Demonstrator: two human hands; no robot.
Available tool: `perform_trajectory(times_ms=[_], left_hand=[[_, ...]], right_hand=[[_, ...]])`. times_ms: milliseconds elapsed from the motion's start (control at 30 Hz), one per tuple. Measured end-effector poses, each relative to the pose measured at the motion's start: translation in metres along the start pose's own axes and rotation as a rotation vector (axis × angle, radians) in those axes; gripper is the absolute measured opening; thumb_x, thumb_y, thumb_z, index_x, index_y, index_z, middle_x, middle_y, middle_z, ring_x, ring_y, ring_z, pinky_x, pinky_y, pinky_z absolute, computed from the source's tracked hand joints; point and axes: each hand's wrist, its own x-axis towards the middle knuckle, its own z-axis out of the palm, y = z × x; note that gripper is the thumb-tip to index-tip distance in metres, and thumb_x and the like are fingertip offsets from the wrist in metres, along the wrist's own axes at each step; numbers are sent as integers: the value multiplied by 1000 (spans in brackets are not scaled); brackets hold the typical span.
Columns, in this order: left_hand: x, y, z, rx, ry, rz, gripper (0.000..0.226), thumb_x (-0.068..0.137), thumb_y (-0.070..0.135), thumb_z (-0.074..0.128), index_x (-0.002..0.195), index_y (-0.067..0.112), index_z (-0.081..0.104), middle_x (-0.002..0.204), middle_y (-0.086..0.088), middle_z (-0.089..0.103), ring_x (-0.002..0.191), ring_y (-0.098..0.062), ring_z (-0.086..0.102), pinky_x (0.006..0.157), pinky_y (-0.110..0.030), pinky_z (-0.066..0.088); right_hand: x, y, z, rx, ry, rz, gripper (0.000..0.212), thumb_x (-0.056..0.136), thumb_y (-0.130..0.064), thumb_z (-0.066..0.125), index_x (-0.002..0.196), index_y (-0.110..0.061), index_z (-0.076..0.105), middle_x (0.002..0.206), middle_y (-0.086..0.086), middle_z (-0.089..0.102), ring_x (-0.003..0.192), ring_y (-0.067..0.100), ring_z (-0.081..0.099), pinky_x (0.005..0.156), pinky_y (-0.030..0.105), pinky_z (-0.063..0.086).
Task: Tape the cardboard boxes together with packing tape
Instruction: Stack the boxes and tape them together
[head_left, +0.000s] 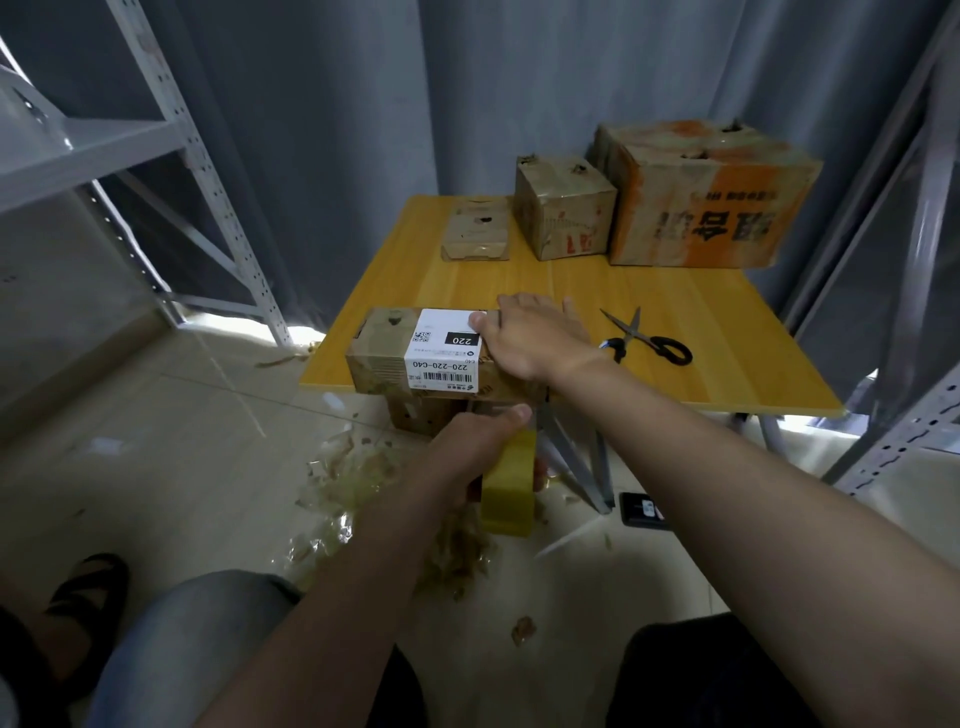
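Yellow tape roll (511, 488), worn white-labelled box (384, 364)

The middle of the desk (597, 291) lies bare between the row of boxes (563, 213) at its far edge and the labelled box (415, 353) at its near edge, with scissors (647, 335) to the right. The left rack (208, 171) and right rack (893, 431) hem the sides. Beneath, desk legs (571, 462), tape scraps (353, 478) and perhaps a second box (421, 413) crowd the floor (156, 467).

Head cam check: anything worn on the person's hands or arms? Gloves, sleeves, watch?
No gloves on the left hand or the right hand. Both forearms are bare up to the frame edge, so no sleeves show. No watch, band or ring is visible on either wrist or on the fingers in view, and there are no markings.
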Motion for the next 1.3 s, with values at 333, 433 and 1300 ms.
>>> perform_trajectory(times_ms=[333,433,1300], left_hand=[[14,-14,15,16,179,146,44,95,56,66,121,21,69,117,-12,75,114,-31,69,106,-54,52],[12,-8,15,-7,143,95,44,98,54,64,123,18,64,115,-12,75,108,-31,72,101,-55,56],[-19,32,-15,525,139,32,33,102,34,60,100,2,69,83,-16,77,77,-34,75,64,-37,64]], right_hand=[[-2,7,3,257,105,-37,62,109,-55,27,160,-20,36,166,5,35,157,25,15,126,55,5],[-15,16,4,543,450,-10,38,110,-43,38,135,-23,59,143,-3,56,142,21,31,113,42,24],[-100,13,87,1446,-63,435,30,99,-33,65,113,-7,71,106,17,77,95,32,74,85,43,58]])
